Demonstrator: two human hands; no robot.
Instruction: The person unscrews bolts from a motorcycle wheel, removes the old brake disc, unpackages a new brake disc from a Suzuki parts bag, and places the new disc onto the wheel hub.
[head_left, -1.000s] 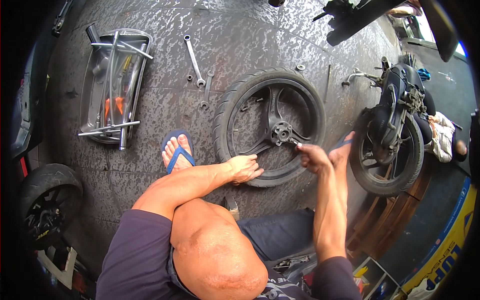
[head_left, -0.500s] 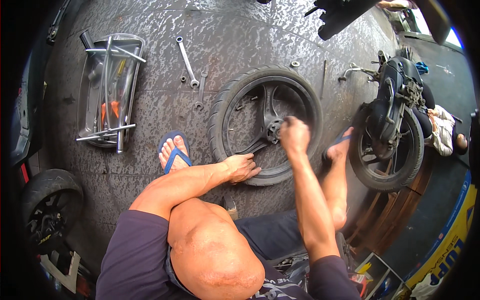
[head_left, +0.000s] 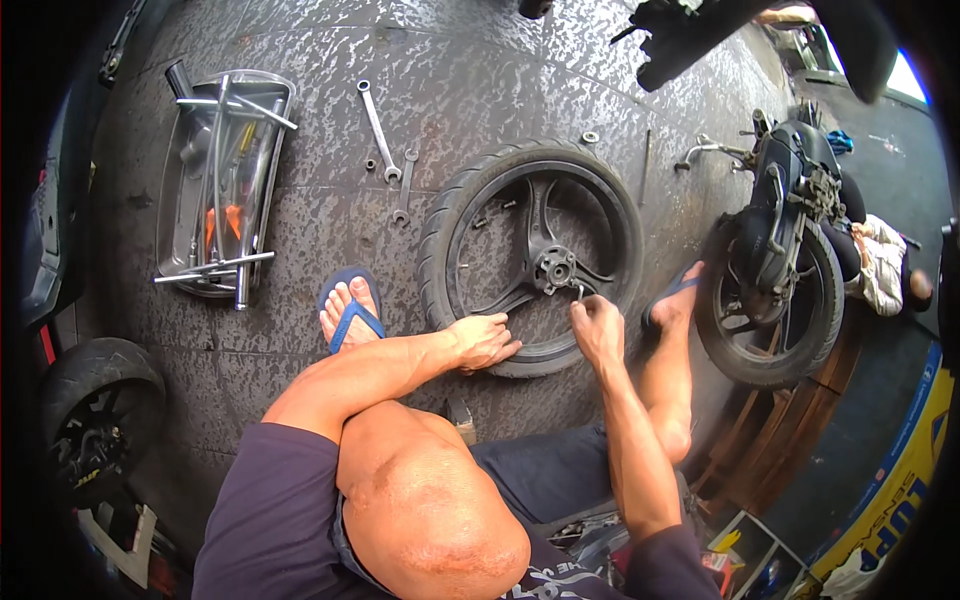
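Note:
A black spoked wheel with its tire (head_left: pixel 437 260) lies flat on the floor. My left hand (head_left: pixel 480 342) has its fingers curled on the wheel's near left rim. My right hand (head_left: pixel 600 325), fingers closed, holds a small metal tool (head_left: pixel 580 292) just below and right of the hub (head_left: pixel 555 268); the tool's exact shape is hard to make out. Small bolts (head_left: pixel 480 222) lie within the rim. Two wrenches (head_left: pixel 378 130) and a small nut lie to the left of the wheel.
A metal tray of rods and tools (head_left: pixel 175 195) sits left. A motorcycle (head_left: pixel 775 250) stands at right, another person (head_left: pixel 880 270) behind it. A loose wheel (head_left: pixel 95 390) is lower left, wooden planks (head_left: pixel 775 450) lower right, dark parts (head_left: pixel 665 45) overhead. My sandalled feet flank the wheel.
My right hand has moved up over the hub, then back down to just below it, still closed. My left hand stays on the rim. The view has shifted slightly.

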